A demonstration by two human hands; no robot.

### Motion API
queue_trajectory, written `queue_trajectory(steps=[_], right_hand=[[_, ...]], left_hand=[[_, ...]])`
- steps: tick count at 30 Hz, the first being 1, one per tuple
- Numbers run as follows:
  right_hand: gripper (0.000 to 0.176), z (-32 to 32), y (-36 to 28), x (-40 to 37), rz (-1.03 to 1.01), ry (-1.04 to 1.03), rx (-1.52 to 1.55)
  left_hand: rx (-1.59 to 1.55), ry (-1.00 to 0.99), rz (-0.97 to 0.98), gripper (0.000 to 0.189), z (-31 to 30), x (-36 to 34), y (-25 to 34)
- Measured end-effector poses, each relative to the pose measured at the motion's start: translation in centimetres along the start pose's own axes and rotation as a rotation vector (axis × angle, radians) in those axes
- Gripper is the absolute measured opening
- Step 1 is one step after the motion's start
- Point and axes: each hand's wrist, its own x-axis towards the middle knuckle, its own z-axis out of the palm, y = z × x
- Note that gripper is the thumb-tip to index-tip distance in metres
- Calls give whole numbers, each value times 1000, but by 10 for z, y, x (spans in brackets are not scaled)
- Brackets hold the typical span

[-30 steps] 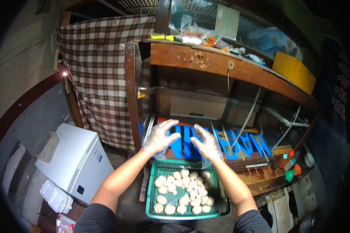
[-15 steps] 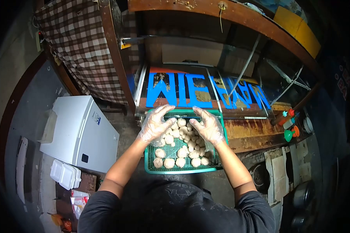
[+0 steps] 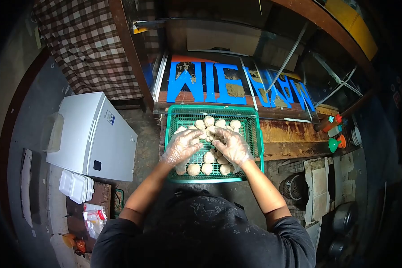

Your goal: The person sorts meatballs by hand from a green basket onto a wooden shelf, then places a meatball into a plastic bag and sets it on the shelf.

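Note:
A green plastic basket [image 3: 258, 134] holds many pale, lumpy balls that look like meatballs [image 3: 209, 121], with some small ones heaped near the middle. My left hand [image 3: 183, 146], in a clear plastic glove, reaches over the left side, its fingers spread against the balls. From the right side my right hand [image 3: 233, 146], gloved the same way, leans in with curved, parted fingertips at the middle heap. Neither hand shows a ball lifted from the basket. Parts of the heap are hidden beneath both hands.
Behind the basket stands a glass-fronted stall [image 3: 205, 82] with blue lettering. A white freezer [image 3: 94, 138] is on the left, with foam boxes [image 3: 76, 186] nearer me. Sauce bottles and a green funnel [image 3: 333, 144] stand at right, near metal pots [image 3: 345, 218].
Both hands have come down from above the basket's far part onto the balls, and closer together. The view has shifted, so the basket sits higher in it.

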Motion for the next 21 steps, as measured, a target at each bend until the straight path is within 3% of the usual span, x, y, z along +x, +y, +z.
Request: queue_trajectory(steps=[6,12,21], right_hand=[[46,21,9,-8,5,-67,-25],[45,33,12,-14,56,-141,-38],[43,53,12,-25,159,-241,-105]], left_hand=[[-137,-101,-141,39,13,-18,-4],[-54,-155,-98,41,26,-24,-6],[51,-350,-271,42,52,-30,-7]])
